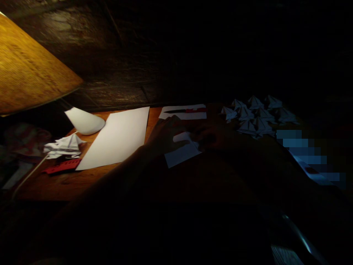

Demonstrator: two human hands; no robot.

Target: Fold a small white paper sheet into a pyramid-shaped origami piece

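Note:
A small piece of folded white paper (180, 154) is at the middle of the wooden table, its near corner pointing toward me. My left hand (168, 130) is closed on its far left part, with the thumb reaching across the sheet. From the other side my right hand (212, 136) grips the paper's right edge. Deep shadow hides most of the right fingers. Just beyond both hands lies a knife (190, 110) with a red handle and dark blade, resting on another white sheet (179, 116).
A large white sheet (116, 138) lies left, beside a lamp with a white base (86, 123) and yellow shade (30, 66). Near it are a folded paper shape (67, 144) and a red object (63, 166). Several folded paper shapes (256, 115) stand at right.

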